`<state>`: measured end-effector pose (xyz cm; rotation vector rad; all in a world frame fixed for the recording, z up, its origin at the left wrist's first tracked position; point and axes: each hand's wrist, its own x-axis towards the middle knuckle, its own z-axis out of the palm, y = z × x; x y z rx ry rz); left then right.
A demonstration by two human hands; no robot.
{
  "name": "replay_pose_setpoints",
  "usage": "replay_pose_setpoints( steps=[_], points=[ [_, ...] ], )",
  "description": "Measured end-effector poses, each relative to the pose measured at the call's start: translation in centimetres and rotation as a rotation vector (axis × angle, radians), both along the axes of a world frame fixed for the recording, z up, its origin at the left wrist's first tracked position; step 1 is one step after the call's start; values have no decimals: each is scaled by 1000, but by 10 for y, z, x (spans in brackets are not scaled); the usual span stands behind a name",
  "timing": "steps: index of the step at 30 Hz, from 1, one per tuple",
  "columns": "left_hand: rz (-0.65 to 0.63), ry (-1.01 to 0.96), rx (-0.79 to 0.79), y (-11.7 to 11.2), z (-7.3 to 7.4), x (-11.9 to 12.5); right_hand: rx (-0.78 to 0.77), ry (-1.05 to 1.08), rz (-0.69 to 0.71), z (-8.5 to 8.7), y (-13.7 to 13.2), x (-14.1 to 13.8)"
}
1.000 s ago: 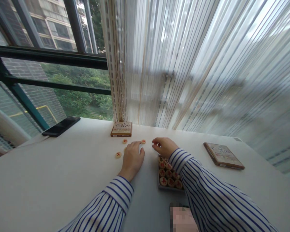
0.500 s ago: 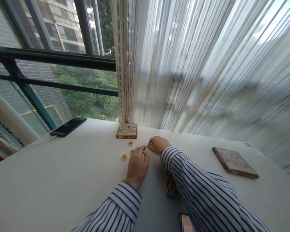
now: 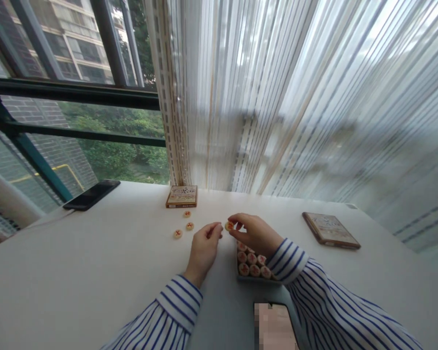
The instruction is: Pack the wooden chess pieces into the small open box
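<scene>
My right hand (image 3: 254, 232) pinches a round wooden chess piece (image 3: 228, 225) between thumb and fingers, just above the far end of a small tray (image 3: 241, 279) packed with several red-marked pieces. My left hand (image 3: 203, 246) rests on the white table (image 3: 76, 272) beside it, fingers curled with thumb and forefinger together; I cannot see anything in them. Three loose pieces lie on the table to the left: piece (image 3: 177, 234), piece (image 3: 190, 226), piece (image 3: 187, 213). Both arms wear blue-striped white sleeves.
A small printed box (image 3: 182, 196) stands at the table's far edge by the curtain. A flat brown box lid (image 3: 330, 229) lies at the right. A black phone (image 3: 91, 194) lies at the far left, another phone (image 3: 277, 325) near me. Window and sheer curtain behind.
My right hand picked up a piece from the table beyond the left hand and drew back with it over the tray. The tray's pieces show again. My left hand's fingers curled in.
</scene>
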<state>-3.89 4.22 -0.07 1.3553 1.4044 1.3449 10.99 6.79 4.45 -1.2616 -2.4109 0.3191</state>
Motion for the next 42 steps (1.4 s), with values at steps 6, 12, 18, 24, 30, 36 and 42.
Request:
replay_pose_setpoints(
  steps=[6, 12, 18, 24, 30, 36, 42],
  points=[
    [-124, -204, -73, -12, 11, 24, 81, 132, 54, -2, -25, 27],
    [-203, -256, -98, -16, 12, 33, 71, 254, 84, -9, -35, 41],
    [-174, -418, -143, -14, 7, 32, 98, 343, 67, -16, -29, 38],
    [-193, -571, -167, -12, 0, 27, 114, 349, 87, -12, -24, 36],
    [-187, -571, -149, -13, 1, 28, 119, 342, 106, -12, -24, 36],
    [-195, -482, -133, -14, 3, 28, 169, 309, 105, -10, -22, 35],
    [-38, -192, -76, -11, -3, 24, 183, 293, -11, -21, -14, 41]
  ],
)
